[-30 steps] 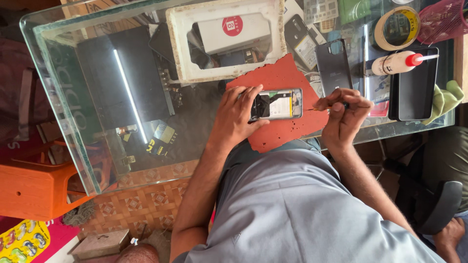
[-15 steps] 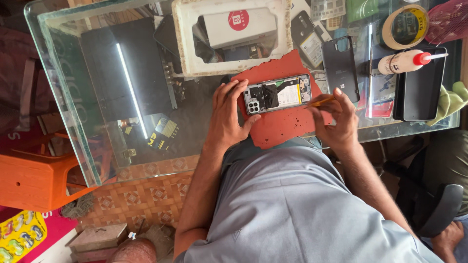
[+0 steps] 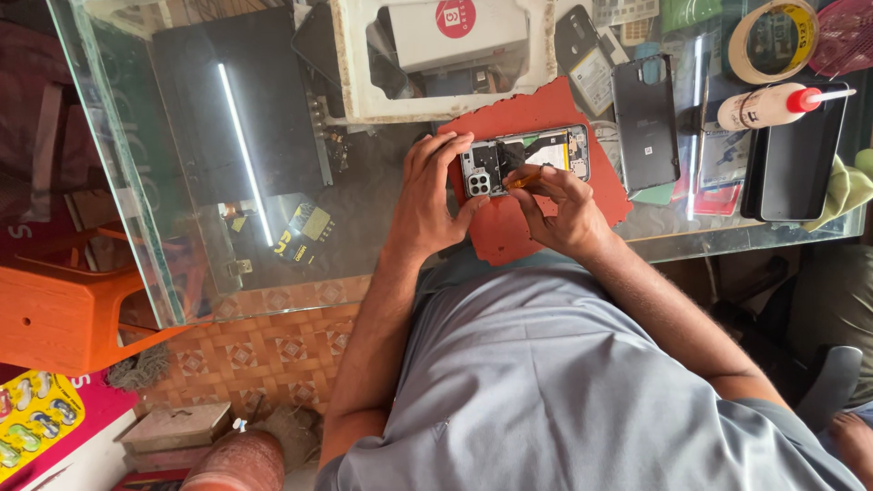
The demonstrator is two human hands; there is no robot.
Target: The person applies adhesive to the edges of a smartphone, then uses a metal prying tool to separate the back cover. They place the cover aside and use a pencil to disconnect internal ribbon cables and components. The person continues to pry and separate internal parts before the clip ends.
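An opened smartphone with its back removed lies on a red mat on the glass table. My left hand holds the phone's camera end, fingers curled over its edge. My right hand pinches a small orange-handled tool, its tip resting on the phone's insides near the middle. The phone's dark back cover lies just right of the mat.
A white tray with a white box stands behind the mat. A glue bottle with a red cap, a tape roll, a black phone and a green cloth lie at right. An orange stool stands left.
My right hand has moved left from the phone's right end onto its middle, bringing the tool over the board. My left hand keeps holding the camera end. The view has shifted slightly.
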